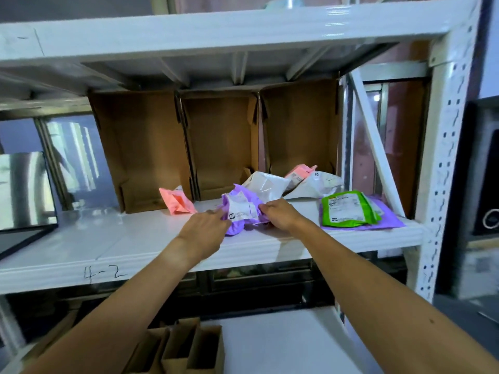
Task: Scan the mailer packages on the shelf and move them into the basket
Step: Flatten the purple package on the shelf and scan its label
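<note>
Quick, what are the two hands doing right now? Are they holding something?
Left hand: grips the left edge of the purple package.
Right hand: grips the right edge of the same purple package.

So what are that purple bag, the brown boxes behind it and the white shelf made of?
The purple bag looks like thin plastic film, slightly glossy; it crumples where the left hand and right hand pinch it. The boxes look like matte brown cardboard, with folded flaps. The shelf is probably painted metal: white, smooth, with shiny reflections.
</note>
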A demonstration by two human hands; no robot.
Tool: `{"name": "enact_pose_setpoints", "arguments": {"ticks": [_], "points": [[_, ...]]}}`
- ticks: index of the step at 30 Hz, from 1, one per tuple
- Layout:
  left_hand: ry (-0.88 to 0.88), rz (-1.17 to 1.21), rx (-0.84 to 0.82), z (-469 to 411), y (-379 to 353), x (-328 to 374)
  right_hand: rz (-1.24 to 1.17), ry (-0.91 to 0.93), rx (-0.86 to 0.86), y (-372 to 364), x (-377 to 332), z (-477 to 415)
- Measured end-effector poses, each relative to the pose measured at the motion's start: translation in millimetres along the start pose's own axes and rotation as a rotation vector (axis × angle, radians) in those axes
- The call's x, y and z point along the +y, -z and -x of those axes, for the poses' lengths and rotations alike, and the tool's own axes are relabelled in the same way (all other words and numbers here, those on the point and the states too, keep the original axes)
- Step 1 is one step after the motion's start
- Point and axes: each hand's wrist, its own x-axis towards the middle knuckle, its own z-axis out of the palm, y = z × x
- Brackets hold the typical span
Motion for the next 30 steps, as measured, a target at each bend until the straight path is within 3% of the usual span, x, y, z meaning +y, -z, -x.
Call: {"name": "enact_pose_setpoints", "arguments": {"ticks": [4,10,12,17,25,30], "points": [[0.012,0.058,-0.096,-3,-2,-3,0.209,-0.010,-0.044,19,8,6],[0.060,0.293,-0.310,-14,28,-4,0.305,-0.014,-0.023,32,24,16],[0.114,0.413,-0.318,-16,44,-7,0.263,-0.004,0.001,32,26,17],[0.275,0.658,0.087,-36,48,6,0.204,0.001,-0.027,28,26,13],[0.138,0.710,-0.185,-64,-17,39,0.095,-0.005,0.039,36,29,17],[0.133,0.761,-0.232,-66,-28,39,-0.200,-0.046,0.060,38,27,14]]}}
